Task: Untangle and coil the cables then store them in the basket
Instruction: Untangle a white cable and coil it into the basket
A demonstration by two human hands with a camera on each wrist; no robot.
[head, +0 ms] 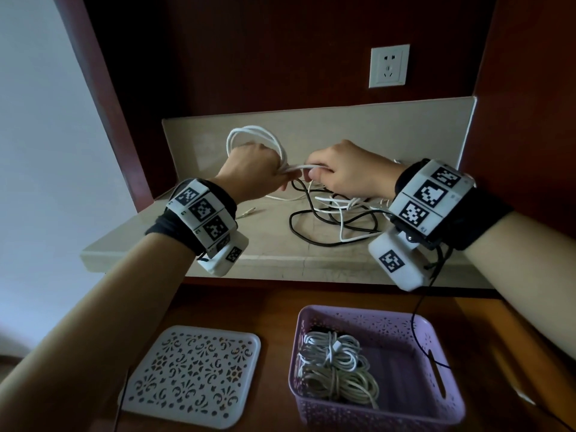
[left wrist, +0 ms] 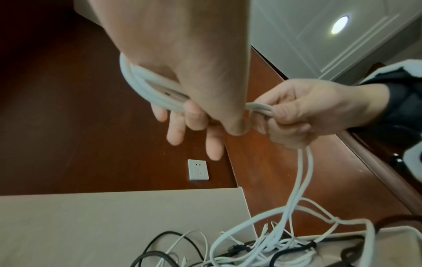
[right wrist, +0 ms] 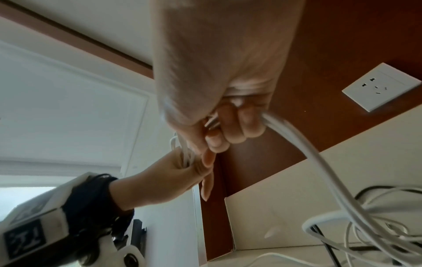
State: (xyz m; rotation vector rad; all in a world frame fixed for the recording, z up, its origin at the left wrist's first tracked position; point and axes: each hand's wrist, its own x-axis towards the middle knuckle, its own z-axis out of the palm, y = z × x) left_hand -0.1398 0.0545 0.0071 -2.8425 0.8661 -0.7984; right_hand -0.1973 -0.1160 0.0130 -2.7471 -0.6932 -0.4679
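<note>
Your left hand (head: 249,173) holds the white cable (head: 254,135) as a bundle of loops. The loops rise above the knuckles and pass under the thumb. From the left wrist view the strands cross your palm with the thumb pressed over them; the other fingers (left wrist: 175,130) hang fairly straight below, not wrapped round.

Your right hand (head: 349,173) sits just beside the left, nearly touching. Its fingers are curled round the same white cable where it leaves the left hand. Below the right fist the cable drops in two strands to the counter (head: 271,251).

There it runs into the tangle (head: 336,216): thin white leads and a black cable (head: 299,232) crossing each other, right of centre, under your right wrist. Which loose strand belongs to the held cable cannot be told.

The purple basket (head: 436,335) sits on the lower wooden surface, in front of the counter and below your right arm. Two coiled bundles (head: 336,366) lie in its left half, one white, one more greyish. Its white perforated lid (head: 193,375) lies flat to its left, apart from it.

Hidden or unclear: your right palm is covered from the head view; the right wrist view is blurred around the fingers. A wall socket (head: 389,65) sits above the counter.
</note>
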